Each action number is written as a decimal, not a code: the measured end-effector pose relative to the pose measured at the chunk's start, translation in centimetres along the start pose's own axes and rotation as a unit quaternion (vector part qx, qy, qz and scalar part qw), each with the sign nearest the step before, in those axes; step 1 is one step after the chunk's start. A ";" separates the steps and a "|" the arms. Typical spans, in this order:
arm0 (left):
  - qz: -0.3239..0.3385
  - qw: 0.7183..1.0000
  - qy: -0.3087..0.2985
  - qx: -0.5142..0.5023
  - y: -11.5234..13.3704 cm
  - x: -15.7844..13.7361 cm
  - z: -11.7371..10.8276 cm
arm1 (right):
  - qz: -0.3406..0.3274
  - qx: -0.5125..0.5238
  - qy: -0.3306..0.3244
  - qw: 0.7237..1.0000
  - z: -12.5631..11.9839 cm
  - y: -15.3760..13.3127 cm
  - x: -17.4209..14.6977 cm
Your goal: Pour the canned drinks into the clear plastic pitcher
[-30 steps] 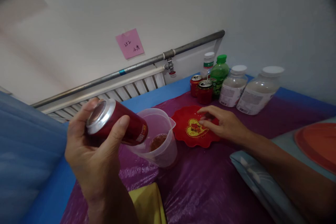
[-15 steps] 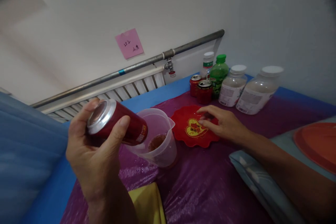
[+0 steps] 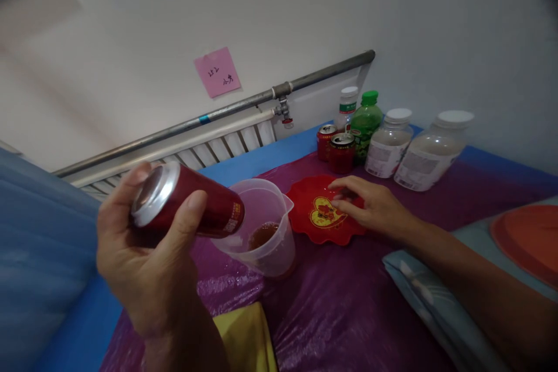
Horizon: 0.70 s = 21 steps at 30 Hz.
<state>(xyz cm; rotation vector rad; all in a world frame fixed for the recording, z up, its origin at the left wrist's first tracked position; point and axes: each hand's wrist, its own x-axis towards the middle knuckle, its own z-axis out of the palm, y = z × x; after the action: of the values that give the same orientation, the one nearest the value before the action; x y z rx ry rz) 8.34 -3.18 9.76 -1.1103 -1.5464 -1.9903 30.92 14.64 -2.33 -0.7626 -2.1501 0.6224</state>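
My left hand (image 3: 148, 250) is wrapped round a red drink can (image 3: 209, 200), tipped far over with its silver base up at the left. The can's lower end lies over a translucent plastic jug (image 3: 285, 256), and its opening is hidden from me. Brown liquid (image 3: 263, 236) covers the bottom of the jug. My right hand (image 3: 364, 200) hovers at the right side of a red scalloped plate (image 3: 300, 209) with a yellow heart print. Its fingers are loosely curved and apart, with nothing held between them.
Two red cans (image 3: 342, 157), a green-capped bottle (image 3: 365, 125) and two clear white-lidded jars (image 3: 429, 154) stand at the back right. A folded yellow cloth (image 3: 246, 334) lies in front on the purple sheet (image 3: 331, 302). A metal pipe (image 3: 244, 106) runs along the wall.
The can has tipped further toward level, with its base shifting left and down in my left hand. More brown liquid shows in the jug. My right hand stays at the plate.
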 end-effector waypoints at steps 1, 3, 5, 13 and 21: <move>0.008 1.000 0.014 -0.011 -0.1 0.0 0.1 | -0.002 -0.001 -0.001 1.000 0.0 0.0 0.0; 0.004 0.999 0.031 -0.028 -0.5 0.2 0.2 | -0.003 -0.004 -0.002 1.000 0.1 0.1 0.0; -0.043 0.997 0.028 -0.053 -0.9 0.4 0.3 | -0.002 -0.006 -0.002 1.000 0.1 0.1 0.0; -0.108 0.991 -0.025 0.068 -0.8 1.0 -0.1 | -0.008 -0.014 -0.001 1.000 0.1 0.2 -0.1; -0.146 0.989 -0.020 -0.007 -1.0 1.4 -0.3 | -0.004 -0.015 -0.005 1.000 0.1 0.0 -0.1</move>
<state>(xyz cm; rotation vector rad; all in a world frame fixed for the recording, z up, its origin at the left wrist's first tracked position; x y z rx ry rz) 6.64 -2.93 10.17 -0.9800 -1.8073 -2.1785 30.93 14.54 -2.42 -0.7687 -2.1743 0.5922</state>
